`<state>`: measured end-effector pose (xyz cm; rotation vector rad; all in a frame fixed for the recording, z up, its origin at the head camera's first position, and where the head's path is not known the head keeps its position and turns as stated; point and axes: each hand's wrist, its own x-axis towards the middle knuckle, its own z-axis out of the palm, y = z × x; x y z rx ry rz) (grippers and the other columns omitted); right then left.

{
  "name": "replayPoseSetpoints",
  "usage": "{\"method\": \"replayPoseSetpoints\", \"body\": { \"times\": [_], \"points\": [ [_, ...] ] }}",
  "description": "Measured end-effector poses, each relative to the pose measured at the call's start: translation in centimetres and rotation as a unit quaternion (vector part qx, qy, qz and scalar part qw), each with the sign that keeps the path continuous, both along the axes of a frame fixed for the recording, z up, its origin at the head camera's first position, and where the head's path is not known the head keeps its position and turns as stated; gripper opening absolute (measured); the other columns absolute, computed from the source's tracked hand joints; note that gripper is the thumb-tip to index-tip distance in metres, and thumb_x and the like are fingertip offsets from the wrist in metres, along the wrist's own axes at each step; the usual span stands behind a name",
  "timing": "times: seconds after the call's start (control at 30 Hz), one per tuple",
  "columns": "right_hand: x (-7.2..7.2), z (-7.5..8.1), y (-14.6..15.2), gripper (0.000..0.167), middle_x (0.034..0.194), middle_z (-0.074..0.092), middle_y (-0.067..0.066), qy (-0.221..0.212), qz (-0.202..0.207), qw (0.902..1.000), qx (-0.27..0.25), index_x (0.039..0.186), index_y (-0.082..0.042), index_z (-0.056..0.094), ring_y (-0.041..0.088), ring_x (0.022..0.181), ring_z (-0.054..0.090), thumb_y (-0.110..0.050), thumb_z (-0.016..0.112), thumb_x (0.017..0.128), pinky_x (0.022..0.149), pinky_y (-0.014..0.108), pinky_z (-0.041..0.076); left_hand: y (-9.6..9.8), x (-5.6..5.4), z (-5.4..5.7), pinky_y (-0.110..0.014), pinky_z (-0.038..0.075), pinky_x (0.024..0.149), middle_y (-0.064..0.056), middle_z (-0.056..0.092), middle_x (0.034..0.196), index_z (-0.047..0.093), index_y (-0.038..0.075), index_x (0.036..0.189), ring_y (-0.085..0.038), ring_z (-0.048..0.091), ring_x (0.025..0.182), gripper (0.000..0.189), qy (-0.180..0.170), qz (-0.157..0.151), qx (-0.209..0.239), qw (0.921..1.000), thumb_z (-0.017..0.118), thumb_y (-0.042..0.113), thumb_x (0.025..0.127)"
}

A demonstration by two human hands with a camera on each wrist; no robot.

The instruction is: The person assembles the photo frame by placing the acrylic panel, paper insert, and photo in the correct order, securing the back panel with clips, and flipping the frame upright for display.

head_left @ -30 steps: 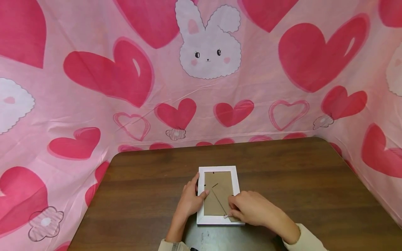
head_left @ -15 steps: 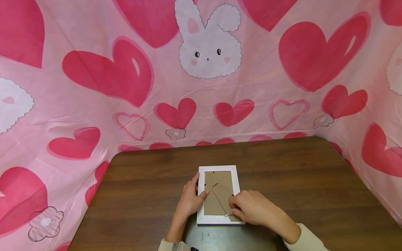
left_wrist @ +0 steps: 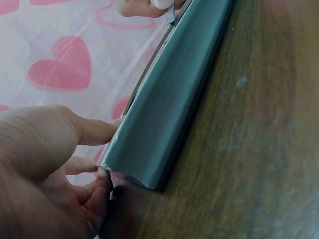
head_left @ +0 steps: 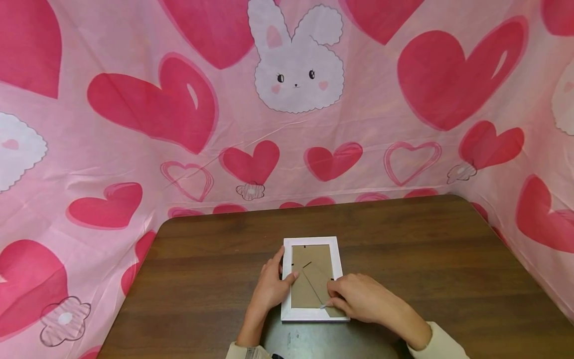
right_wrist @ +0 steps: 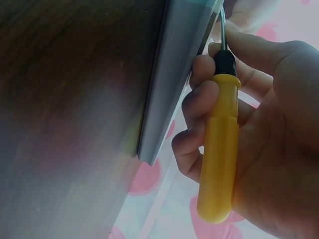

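Note:
A white picture frame (head_left: pixel 310 241) lies back side up on the table, its brown backing board (head_left: pixel 306 294) facing me. Small dark tabs mark the board's edges, and the diagonal edge of an easel leg crosses it. My left hand (head_left: pixel 270 285) grips the frame's left side, thumb on top and fingers along the outer edge. In the right wrist view, my right hand (right_wrist: pixel 279 109) holds a screwdriver (right_wrist: pixel 218 154) with a yellow handle, black collar and thin metal shaft. In the head view that hand covers the handle; the metal tip (head_left: pixel 324 306) shows near the board's lower edge.
The brown wooden table (head_left: pixel 215 259) has rounded far corners. A pink cloth (head_left: pixel 296 134) with hearts and rabbits hangs behind it and along both sides. Light sleeves (head_left: pixel 437 341) show at the bottom.
My right hand and the screwdriver tip have shifted only very slightly at the board's lower edge. The left hand and the frame stay in place.

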<state>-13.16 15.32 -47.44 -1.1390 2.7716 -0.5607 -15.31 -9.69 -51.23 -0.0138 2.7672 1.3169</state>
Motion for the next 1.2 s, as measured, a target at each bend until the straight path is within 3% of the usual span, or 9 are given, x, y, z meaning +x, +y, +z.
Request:
{"method": "replayPoseSetpoints", "body": {
  "times": [0.23, 0.53, 0.73, 1.2],
  "points": [
    [0.3, -0.1, -0.2, 0.027, 0.065, 0.045, -0.017, 0.008, -0.015, 0.9999, 0.002, 0.077, -0.025, 0.058, -0.002, 0.058, 0.038, -0.035, 0.075, 0.096, 0.053, 0.022, 0.033, 0.0, 0.1, 0.0, -0.040, 0.043, 0.081, -0.009, 0.054, 0.096, 0.040, 0.010, 0.161, -0.024, 0.047, 0.104, 0.081, -0.002, 0.001, 0.000, 1.0000, 0.080, 0.022, 0.092],
    [0.4, 0.2, -0.7, 0.028, 0.061, 0.045, -0.016, -0.032, -0.044, 0.9985, -0.011, 0.073, -0.025, 0.060, -0.001, 0.056, 0.040, -0.032, 0.077, 0.094, 0.050, 0.023, 0.033, -0.1, 0.1, 0.0, -0.040, 0.043, 0.081, -0.009, 0.055, 0.097, 0.041, 0.009, 0.161, -0.025, 0.048, 0.103, 0.081, 0.002, 0.005, -0.004, 1.0000, 0.081, 0.022, 0.092],
    [0.4, 0.4, -1.1, 0.029, 0.060, 0.045, -0.016, -0.034, -0.057, 0.9978, -0.007, 0.070, -0.025, 0.060, -0.001, 0.055, 0.040, -0.030, 0.078, 0.093, 0.050, 0.023, 0.033, 0.0, 0.2, 0.0, -0.040, 0.042, 0.081, -0.009, 0.055, 0.096, 0.040, 0.010, 0.161, -0.025, 0.048, 0.104, 0.081, 0.005, -0.001, -0.002, 1.0000, 0.080, 0.023, 0.092],
    [-0.8, -0.5, 0.2, 0.025, 0.066, 0.042, -0.021, -0.089, 0.023, 0.9944, -0.052, 0.077, -0.025, 0.061, -0.007, 0.060, 0.039, -0.028, 0.070, 0.101, 0.056, 0.017, 0.035, -0.1, 0.2, 0.0, -0.039, 0.044, 0.080, -0.008, 0.054, 0.099, 0.039, 0.012, 0.162, -0.024, 0.047, 0.105, 0.081, 0.000, -0.001, 0.003, 1.0000, 0.079, 0.024, 0.093]
  ]
}}
